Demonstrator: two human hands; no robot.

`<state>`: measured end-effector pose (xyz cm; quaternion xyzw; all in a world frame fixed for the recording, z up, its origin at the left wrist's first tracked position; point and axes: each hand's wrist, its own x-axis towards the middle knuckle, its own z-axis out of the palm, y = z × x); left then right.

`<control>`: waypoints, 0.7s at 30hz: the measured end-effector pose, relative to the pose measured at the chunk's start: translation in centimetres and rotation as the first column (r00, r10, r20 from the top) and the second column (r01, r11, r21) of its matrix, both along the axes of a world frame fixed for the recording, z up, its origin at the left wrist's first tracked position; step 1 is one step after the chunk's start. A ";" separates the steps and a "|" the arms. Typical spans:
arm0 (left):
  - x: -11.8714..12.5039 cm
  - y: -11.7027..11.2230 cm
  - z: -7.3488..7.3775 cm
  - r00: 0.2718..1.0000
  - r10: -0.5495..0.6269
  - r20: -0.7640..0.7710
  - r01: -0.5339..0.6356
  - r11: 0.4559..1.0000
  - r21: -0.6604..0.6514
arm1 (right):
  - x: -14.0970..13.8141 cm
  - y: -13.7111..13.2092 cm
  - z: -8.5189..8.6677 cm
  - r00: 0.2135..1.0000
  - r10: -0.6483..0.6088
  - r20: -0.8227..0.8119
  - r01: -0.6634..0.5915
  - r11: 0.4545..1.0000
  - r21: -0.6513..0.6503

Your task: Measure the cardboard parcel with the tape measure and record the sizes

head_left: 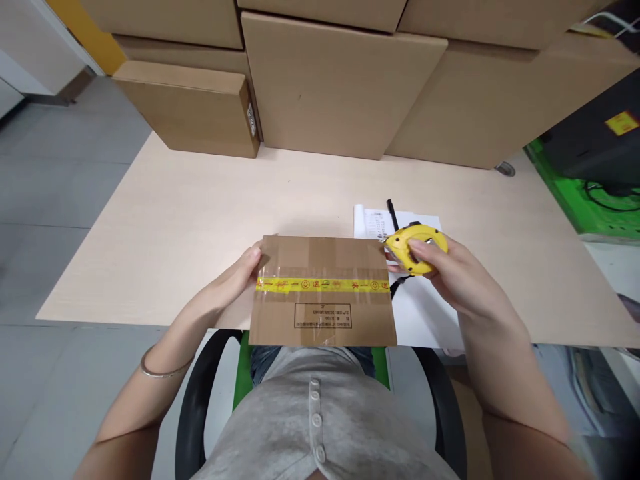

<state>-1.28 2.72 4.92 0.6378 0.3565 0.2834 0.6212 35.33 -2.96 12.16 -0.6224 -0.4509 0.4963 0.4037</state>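
Observation:
A small brown cardboard box [320,257], sealed with a strip of yellow printed tape, is at the table's front edge in front of my body. My left hand [239,273] grips it at the left side, thumb on the edge and the other fingers hidden behind. In my right hand [453,270] is a yellow tape measure [417,233], its metal tip close to the box's upper right corner. Whether that tip touches the box I cannot tell. A black strap [399,285] hangs below the tape measure.
White papers [425,313] lie beneath the right hand, with a black pen [392,213] on them. Large cardboard boxes [340,87] stand along the table's back, a flatter box [200,110] at their left. A green surface [565,193] holding dark equipment is at the right.

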 end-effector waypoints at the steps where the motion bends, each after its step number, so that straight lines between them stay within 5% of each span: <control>1: -0.3 0.2 0.5 0.999 0.001 -0.034 -0.002 1.000 -0.008 | -0.2 -0.3 0.4 0.996 -0.024 -0.087 0.025 1.000 0.011; 3: -0.8 0.7 1.8 0.995 -0.029 -0.092 0.034 0.998 0.046 | -0.6 -1.1 1.4 0.980 -0.083 -0.179 0.098 0.992 0.078; 6: -0.7 1.8 3.8 0.994 -0.057 -0.098 0.085 0.946 0.312 | -0.6 -2.6 3.3 0.966 -0.159 -0.205 0.203 0.955 0.215; 10: 0.8 3.5 5.4 0.999 -0.002 -0.036 0.026 0.722 0.691 | -0.2 -3.7 5.5 0.960 -0.245 -0.133 0.277 0.894 0.353; 14: 2.0 4.3 4.3 1.000 -0.017 -0.014 0.021 0.553 0.833 | -0.3 -2.3 7.1 0.927 -0.369 0.059 0.257 0.744 0.617; 17: 2.0 4.0 2.7 0.999 -0.015 -0.043 0.044 0.545 0.837 | -1.0 0.2 7.5 0.937 -0.291 0.193 0.066 0.690 0.720; 21: 1.2 3.5 1.4 0.998 -0.038 -0.053 0.065 0.632 0.772 | -3.5 4.4 7.3 0.897 0.057 0.437 -0.393 0.554 0.734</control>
